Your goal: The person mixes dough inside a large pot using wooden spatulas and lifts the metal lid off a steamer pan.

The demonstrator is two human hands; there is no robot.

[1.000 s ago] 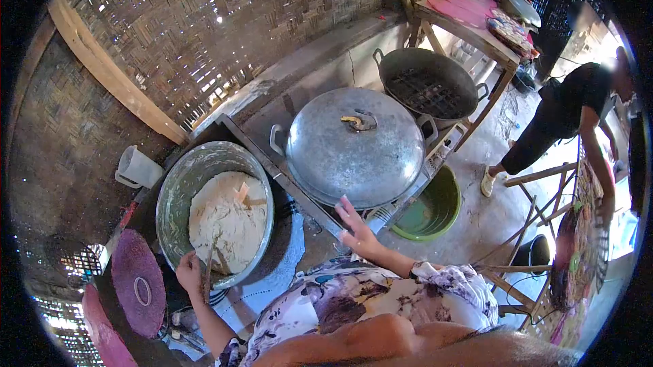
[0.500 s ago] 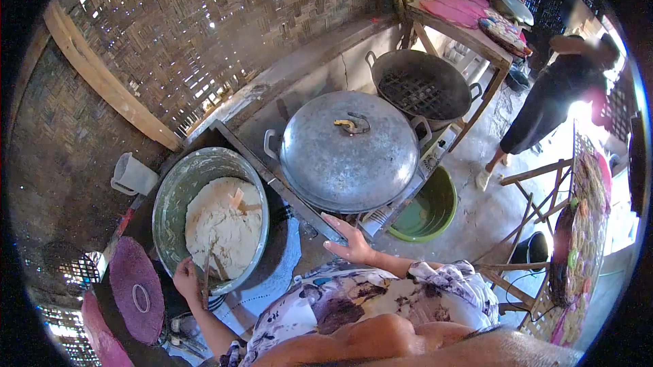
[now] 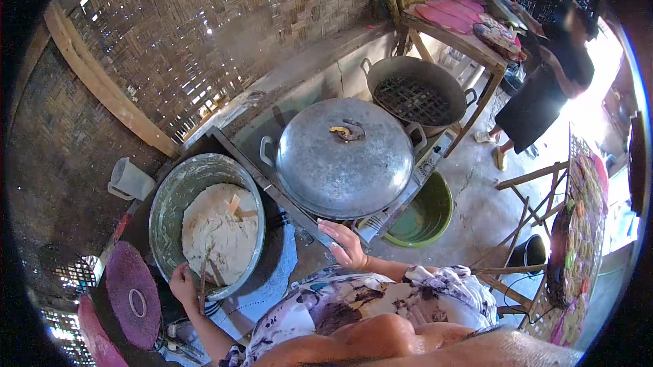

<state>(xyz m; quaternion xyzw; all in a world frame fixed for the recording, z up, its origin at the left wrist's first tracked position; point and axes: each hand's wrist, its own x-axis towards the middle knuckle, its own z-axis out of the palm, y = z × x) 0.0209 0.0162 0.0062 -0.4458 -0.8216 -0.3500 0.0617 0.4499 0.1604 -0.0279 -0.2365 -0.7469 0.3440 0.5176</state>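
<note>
While a woven wall (image 3: 238, 40) fills the back, a wooden table (image 3: 462, 40) with flat pink things on it stands at the far right, and another person (image 3: 544, 91) stands beside it with an arm reaching towards it. Nearer, a big metal pot sits with its domed lid (image 3: 350, 176) on. To its left is the wide basin (image 3: 170, 210), holding a pale, flour-like powder (image 3: 224, 238); behind the pot, to the right, is a pan (image 3: 418, 88) with a dark grid in it, and lower down to the right is a green tub (image 3: 441, 217).

The powder is already in the basin, but it lies in an uneven, loose-looking heap with a small flat piece (image 3: 234, 204) sticking out. How much work is left cannot be told.

The two hands are apart. The left hand (image 3: 183, 287) is at the basin's near rim, just beside the powder, its fingers curled next to a thin stick (image 3: 203, 275) that slants over the rim into the heap; whether they grip the stick or the rim cannot be told. The right hand (image 3: 345, 248) is open and holds nothing, pale residue on its fingers, just in front of the pot and well apart from the powder.
</note>
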